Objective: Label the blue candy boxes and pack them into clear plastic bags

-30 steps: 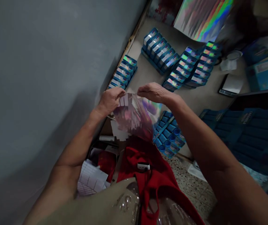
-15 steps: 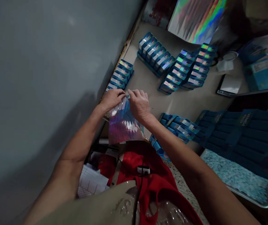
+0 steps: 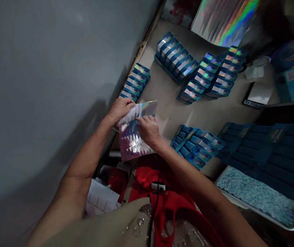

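A shiny holographic sticker sheet [image 3: 133, 145] with a row of narrow pale labels hangs over the near end of the table. My left hand [image 3: 121, 109] is closed on its upper left part, thumb and fingers near the labels. On the sheet's right side lies my right hand [image 3: 149, 129], fingers curled, with the index fingertip against the labels' right end. Whether a loose label sits between those fingertips is too small to make out. Just beyond my left hand stands a row of blue boxes [image 3: 136, 80] with pale labels on top.
More rows of labelled blue boxes [image 3: 176, 58] stand farther back. Strapped blue packs [image 3: 195, 145] lie to the right, near a tray of pale blue bits [image 3: 255, 195]. A rainbow-coloured sheet [image 3: 226, 22] lies at the back. The grey wall [image 3: 46, 68] borders the left side.
My right hand has moved down and slightly left from the sheet's top edge onto its labels. The sheet's upper right corner now shows. The view has shifted slightly.
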`<state>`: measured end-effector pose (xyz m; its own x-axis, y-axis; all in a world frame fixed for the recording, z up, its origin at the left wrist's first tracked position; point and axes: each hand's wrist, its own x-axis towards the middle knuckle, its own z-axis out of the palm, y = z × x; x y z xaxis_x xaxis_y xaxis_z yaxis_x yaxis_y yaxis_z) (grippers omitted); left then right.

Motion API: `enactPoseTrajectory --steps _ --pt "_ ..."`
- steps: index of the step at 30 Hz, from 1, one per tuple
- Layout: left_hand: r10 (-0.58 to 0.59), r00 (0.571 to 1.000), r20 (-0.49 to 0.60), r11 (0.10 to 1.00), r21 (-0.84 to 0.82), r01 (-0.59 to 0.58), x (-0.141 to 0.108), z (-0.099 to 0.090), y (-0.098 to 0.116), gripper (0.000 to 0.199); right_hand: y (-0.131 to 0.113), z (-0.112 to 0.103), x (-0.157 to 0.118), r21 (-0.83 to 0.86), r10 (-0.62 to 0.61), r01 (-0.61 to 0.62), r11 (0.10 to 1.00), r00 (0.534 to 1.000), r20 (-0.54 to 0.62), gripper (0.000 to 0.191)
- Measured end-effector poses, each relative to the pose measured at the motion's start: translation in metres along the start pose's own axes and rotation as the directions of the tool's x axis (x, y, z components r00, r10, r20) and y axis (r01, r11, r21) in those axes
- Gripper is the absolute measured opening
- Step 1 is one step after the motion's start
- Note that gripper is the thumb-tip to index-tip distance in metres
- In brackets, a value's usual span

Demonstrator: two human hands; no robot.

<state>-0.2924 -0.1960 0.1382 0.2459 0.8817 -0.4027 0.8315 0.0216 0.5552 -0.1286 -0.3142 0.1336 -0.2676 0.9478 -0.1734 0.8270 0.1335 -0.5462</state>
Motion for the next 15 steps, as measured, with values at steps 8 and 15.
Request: enactPoseTrajectory --steps 8,15 --pt "0.245 0.965 -0.094 0.960 0.163 -0.228 0.005 0.020 0.004 0.022 -0.002 -0.074 -0.044 0.581 0.347 -0.275 0.766 0.938 -0.014 0.016" --pt "0.072 0.992 -0.105 0.885 -0.453 -0.112 -0.053 0.064 0.065 0.068 0.020 -0.113 -0.097 0.841 0.552 -0.417 0.345 0.814 0.178 0.034"
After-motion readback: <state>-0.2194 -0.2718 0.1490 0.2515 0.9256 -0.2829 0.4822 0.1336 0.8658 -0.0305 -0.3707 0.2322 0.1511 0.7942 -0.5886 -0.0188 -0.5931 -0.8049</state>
